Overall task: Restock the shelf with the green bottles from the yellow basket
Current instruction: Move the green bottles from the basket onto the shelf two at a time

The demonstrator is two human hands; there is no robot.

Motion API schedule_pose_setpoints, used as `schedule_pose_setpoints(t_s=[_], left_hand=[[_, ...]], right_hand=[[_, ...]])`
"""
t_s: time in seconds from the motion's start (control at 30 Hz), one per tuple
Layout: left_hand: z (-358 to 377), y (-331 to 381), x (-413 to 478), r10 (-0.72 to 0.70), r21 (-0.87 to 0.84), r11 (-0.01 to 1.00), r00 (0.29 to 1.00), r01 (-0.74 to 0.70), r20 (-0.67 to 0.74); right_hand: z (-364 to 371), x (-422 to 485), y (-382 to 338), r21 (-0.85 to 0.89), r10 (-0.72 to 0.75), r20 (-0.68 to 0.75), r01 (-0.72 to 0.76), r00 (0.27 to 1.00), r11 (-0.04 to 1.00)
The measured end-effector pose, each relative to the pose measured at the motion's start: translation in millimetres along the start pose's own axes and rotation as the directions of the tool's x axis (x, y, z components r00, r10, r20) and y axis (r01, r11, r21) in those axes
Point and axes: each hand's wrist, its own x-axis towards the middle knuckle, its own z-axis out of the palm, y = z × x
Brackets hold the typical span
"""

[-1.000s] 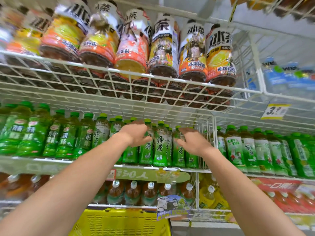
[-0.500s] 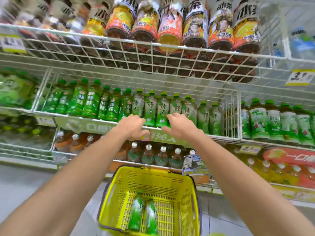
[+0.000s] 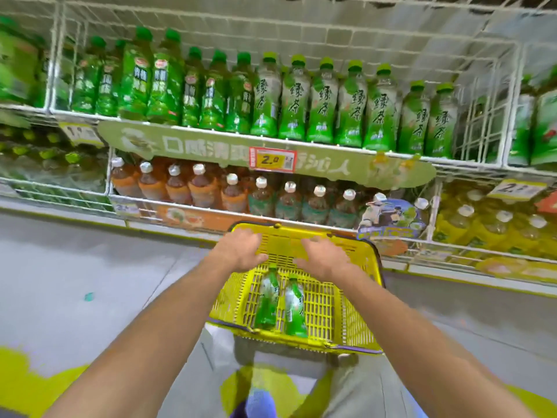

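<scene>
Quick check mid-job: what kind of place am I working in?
Most likely a shop's drinks aisle: wire shelves packed with rows of green bottles, a yellow price tag reading 2.0 on the shelf edge, and a yellow basket.

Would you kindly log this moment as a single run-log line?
left hand: open, over yellow basket | right hand: open, over basket | green bottles: two lying in basket, ungripped | restock: not finished

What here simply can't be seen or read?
Head view, the only one:
1. Far end of the yellow basket: covered by the left hand and right hand.
2. Labels of the two green bottles in it: blurred.
3. Far-left shelf goods: blurred.
4. Price tag small print: too small.
</scene>
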Motion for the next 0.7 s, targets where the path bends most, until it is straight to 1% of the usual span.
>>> schedule_pose_setpoints(t_s=[0.13,0.2,0.33,0.47,0.6,0.7], left_hand=[[61.9,4.1,13.4,-0.017,-0.031,0.999,0.988,0.022,0.156],[80.4,3.3,21.2,-0.023,-0.044,0.998,0.976,0.034,0.216],[107.0,-3.4,45.7,-0.052,-0.104,0.991,0.958,0.084,0.281],[130.1,-3.5,72.6,-0.084,-0.141,0.98,0.931,0.142,0.355],[161.7,6.2,97.2,-0.09,-0.147,0.976,0.907,0.164,0.412],[182.6,12.0,109.0,-0.151,-0.14,0.963,0.89,0.231,0.43]], right_hand=[[65.7,19.3,12.4,0.026,0.111,0.178,-0.118,0.978,0.993],[87.8,30.8,14.5,0.038,0.14,0.226,-0.152,0.964,0.988],[116.8,61.9,17.9,0.051,0.164,0.295,-0.187,0.941,0.981],[140.0,93.5,28.2,0.067,0.187,0.317,-0.219,0.93,0.973],[164.9,110.4,39.1,0.089,0.198,0.327,-0.239,0.924,0.967],[181.7,115.2,37.8,0.129,0.174,0.354,-0.233,0.919,0.964]])
